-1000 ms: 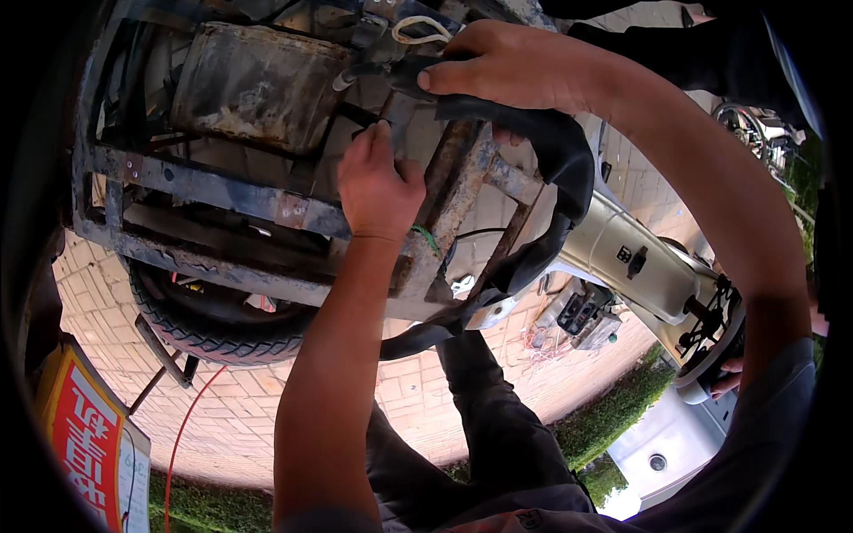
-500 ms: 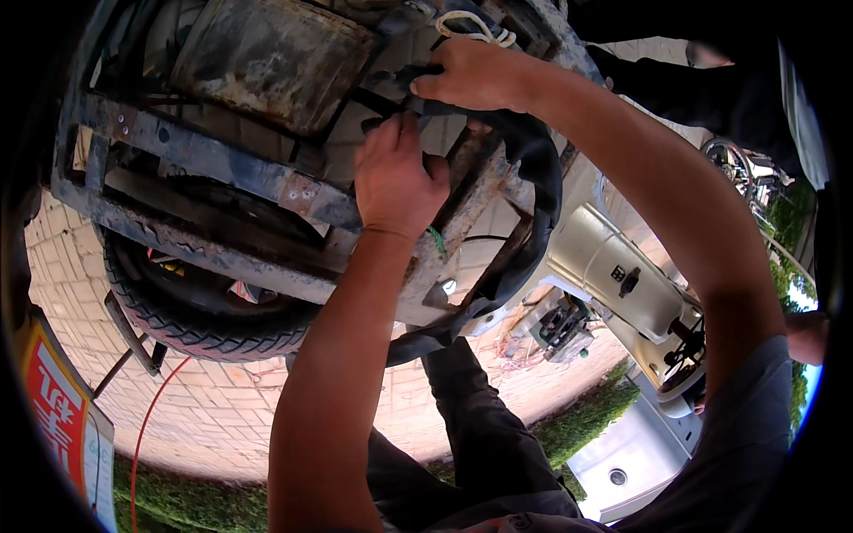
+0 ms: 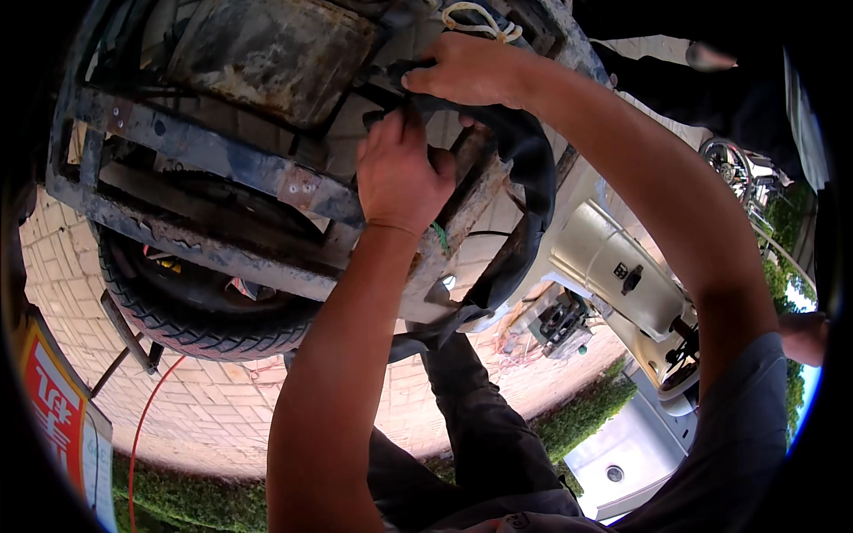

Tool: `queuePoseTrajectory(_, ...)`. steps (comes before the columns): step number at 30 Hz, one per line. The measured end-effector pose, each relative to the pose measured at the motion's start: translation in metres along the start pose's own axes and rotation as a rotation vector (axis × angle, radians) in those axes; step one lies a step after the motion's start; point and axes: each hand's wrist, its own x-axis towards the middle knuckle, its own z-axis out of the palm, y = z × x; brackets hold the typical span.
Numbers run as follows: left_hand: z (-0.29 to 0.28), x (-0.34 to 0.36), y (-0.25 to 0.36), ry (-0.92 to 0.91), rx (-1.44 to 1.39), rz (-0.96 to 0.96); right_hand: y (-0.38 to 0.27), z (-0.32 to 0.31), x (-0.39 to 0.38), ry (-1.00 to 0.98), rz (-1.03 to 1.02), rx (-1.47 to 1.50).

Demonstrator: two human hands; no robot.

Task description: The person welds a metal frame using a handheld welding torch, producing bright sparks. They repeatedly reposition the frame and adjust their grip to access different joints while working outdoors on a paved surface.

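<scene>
A limp black inner tube point(image 3: 531, 182) hangs in a long curve from my hands down to the right and back below the metal frame's edge. My right hand point(image 3: 471, 73) grips it near the top, fingers wrapped round the rubber. Just below and left of it, my left hand point(image 3: 404, 173) is closed on the same tube, its fingertips partly hidden behind the hand. Both hands are over the rusty metal frame point(image 3: 293, 185) of a vehicle. A cream cord point(image 3: 480, 19) lies looped right above my right hand.
A tyred wheel point(image 3: 209, 333) sits under the frame at left, near a red hose point(image 3: 147, 417). A rusty plate point(image 3: 271, 58) is at upper left. A cream scooter point(image 3: 604, 249) stands at right, a bicycle point(image 3: 730, 164) beyond it. Another person's dark clothing point(image 3: 711, 102) shows at upper right.
Both hands keep their hold on the inner tube. My right hand has shifted slightly to the left, and the tube's hanging curve has drawn in a little.
</scene>
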Motion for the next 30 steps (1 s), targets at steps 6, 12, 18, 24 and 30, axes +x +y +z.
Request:
queuePoseTrajectory(6, -0.001, 0.001, 0.001, -0.025, 0.004, -0.003, -0.005, 0.004, 0.008, -0.076, 0.143, 0.165)
queuePoseTrajectory(12, 0.002, 0.001, 0.0, 0.091, -0.032, 0.043, 0.008, 0.002, 0.016, -0.099, 0.116, 0.271)
queuePoseTrajectory(18, 0.002, 0.001, 0.0, 0.084, -0.039, 0.038, 0.006, 0.006, 0.017, -0.075, 0.1, 0.172)
queuePoseTrajectory(24, 0.002, 0.002, 0.001, 0.055, -0.034, 0.027, 0.011, 0.009, 0.02, 0.041, 0.06, 0.058)
queuePoseTrajectory(30, 0.001, 0.002, 0.003, 0.044, -0.005, 0.009, 0.015, -0.003, 0.011, -0.16, 0.153, 0.416)
